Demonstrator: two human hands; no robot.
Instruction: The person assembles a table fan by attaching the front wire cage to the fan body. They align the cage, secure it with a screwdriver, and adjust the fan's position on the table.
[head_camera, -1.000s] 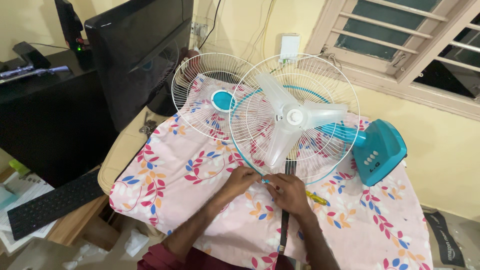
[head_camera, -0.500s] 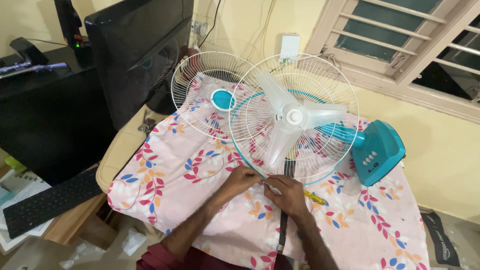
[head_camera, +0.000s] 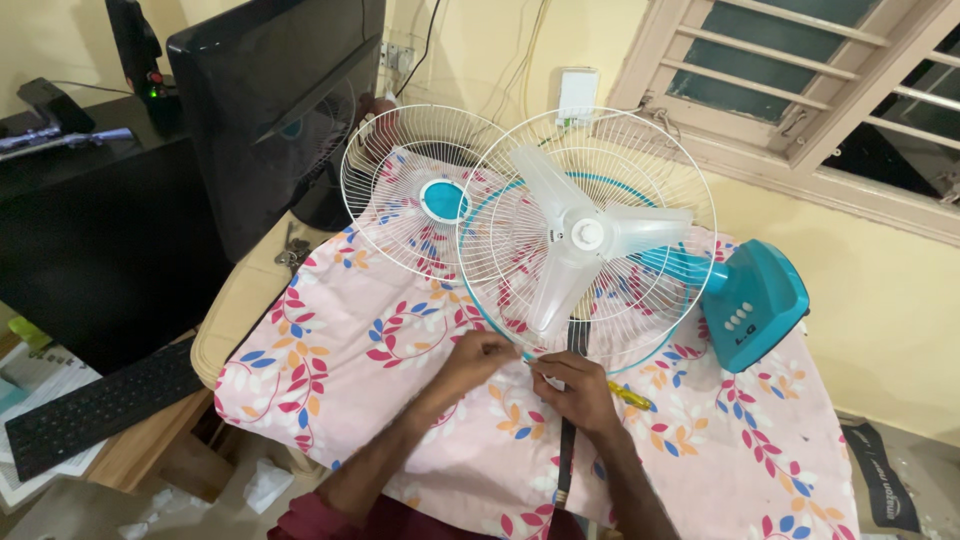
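A white and teal table fan lies on its back on a flowered pink cloth (head_camera: 340, 340). Its rear wire guard (head_camera: 650, 180) carries three translucent white blades (head_camera: 585, 240). The teal base (head_camera: 755, 300) points right. A separate front guard (head_camera: 415, 195) with a teal centre lies to the left, partly under the first. My left hand (head_camera: 475, 362) and my right hand (head_camera: 575, 390) meet at the near rim of the rear guard, fingers pinched on the teal rim band. What sits between the fingertips is too small to make out.
A dark strap or cord (head_camera: 567, 450) runs from the fan toward me under my right hand. A yellow-handled tool (head_camera: 632, 397) lies right of that hand. A black monitor (head_camera: 265, 100) stands at left, a keyboard (head_camera: 95, 405) below it, a louvred window (head_camera: 830, 80) behind.
Both hands stay at the guard's near rim, with small finger shifts. The view has drifted slightly; the fan has not moved.
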